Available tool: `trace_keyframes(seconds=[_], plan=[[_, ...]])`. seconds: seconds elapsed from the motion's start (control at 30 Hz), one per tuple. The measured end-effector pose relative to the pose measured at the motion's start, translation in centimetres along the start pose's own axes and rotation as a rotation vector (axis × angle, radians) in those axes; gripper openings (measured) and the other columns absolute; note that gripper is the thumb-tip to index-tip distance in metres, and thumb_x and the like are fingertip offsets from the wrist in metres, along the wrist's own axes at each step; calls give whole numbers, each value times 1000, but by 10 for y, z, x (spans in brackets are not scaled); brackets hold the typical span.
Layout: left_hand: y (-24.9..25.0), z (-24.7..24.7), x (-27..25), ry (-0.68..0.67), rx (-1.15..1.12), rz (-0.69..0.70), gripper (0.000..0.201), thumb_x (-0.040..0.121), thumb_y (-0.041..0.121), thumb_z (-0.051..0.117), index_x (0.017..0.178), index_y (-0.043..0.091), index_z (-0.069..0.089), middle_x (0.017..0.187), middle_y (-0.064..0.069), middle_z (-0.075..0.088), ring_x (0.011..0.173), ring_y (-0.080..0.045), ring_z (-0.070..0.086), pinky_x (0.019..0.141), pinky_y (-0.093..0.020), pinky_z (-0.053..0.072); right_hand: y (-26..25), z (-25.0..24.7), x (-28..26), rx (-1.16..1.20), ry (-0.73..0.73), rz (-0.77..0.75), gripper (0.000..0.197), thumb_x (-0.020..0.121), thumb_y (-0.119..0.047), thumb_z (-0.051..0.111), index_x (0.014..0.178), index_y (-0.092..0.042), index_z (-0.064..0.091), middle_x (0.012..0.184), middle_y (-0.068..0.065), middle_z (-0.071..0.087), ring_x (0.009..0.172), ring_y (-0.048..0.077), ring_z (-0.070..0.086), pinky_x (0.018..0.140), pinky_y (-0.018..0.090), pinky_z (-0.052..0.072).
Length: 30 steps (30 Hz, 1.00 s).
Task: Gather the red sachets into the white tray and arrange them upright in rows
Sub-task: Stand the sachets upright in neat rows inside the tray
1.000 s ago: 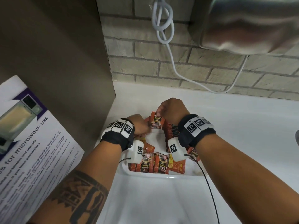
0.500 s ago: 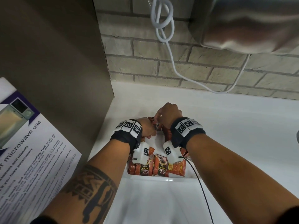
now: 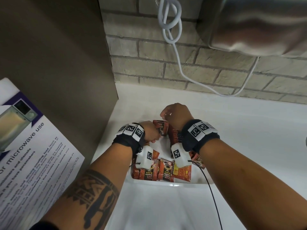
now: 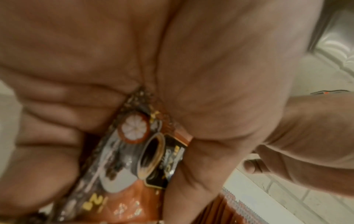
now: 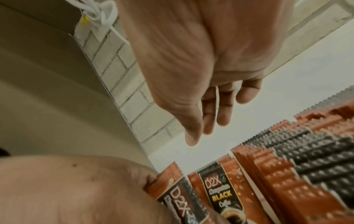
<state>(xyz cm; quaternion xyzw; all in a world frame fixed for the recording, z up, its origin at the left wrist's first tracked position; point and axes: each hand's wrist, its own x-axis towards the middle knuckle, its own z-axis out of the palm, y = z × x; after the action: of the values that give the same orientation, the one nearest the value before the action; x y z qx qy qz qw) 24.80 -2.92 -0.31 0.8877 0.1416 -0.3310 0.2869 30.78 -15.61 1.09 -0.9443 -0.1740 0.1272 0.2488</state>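
A white tray [image 3: 166, 183] sits on the white counter. Several red sachets [image 3: 163, 171] lie flat at its near end. A row of upright sachets [image 3: 177, 136] [image 5: 296, 151] stands along its right side. My left hand [image 3: 150, 132] grips red sachets [image 3: 160, 129] [image 4: 134, 151] upright at the tray's far end, fingers and thumb curled round them. My right hand [image 3: 176, 114] [image 5: 203, 109] hovers just above and behind those sachets with relaxed fingers, holding nothing. The tray's middle is partly hidden by my wrists.
A brown cabinet panel [image 3: 66, 63] stands close on the left, and a brick wall [image 3: 182, 67] rises behind the counter. A white cable [image 3: 169, 22] hangs from a steel appliance [image 3: 257, 25]. A microwave notice [image 3: 33, 155] lies at the left. White counter [image 3: 249, 130] stretches right.
My right hand has let go of the top of the upright sachets and lifted up and away. The left hand still holds them in place.
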Motion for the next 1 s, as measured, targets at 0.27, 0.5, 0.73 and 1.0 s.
trace_keyframes(seconds=[0.27,0.5,0.73,1.0], plan=[[-11,-5,-13,-74,-635,185,22,87,-9,64,100,8,67,97,-12,70,80,-23,65,67,-30,59,5,-10,-16,131,-157,-64,14,87,-15,68,79,-26,71,81,-10,71,79,6,64,70,20,44],[-18,-10,-13,69,-648,239,24,85,-1,76,107,-5,69,99,-20,76,93,-28,75,93,-44,58,4,-17,-21,218,-16,-107,13,89,-10,67,85,-20,74,73,-16,68,69,-4,60,61,10,40],[-23,-9,-11,220,-568,272,32,74,20,89,96,1,75,82,-11,78,80,-21,77,85,-41,61,-3,-21,-19,174,41,-121,17,92,-8,64,85,-21,72,71,-17,65,70,-2,60,56,5,37],[-11,-7,-4,294,194,23,29,84,38,73,78,13,61,82,-4,64,74,-19,57,66,-27,45,-8,-5,-8,-350,-87,-11,27,88,-16,57,64,-27,63,74,-12,58,88,18,59,76,30,39]])
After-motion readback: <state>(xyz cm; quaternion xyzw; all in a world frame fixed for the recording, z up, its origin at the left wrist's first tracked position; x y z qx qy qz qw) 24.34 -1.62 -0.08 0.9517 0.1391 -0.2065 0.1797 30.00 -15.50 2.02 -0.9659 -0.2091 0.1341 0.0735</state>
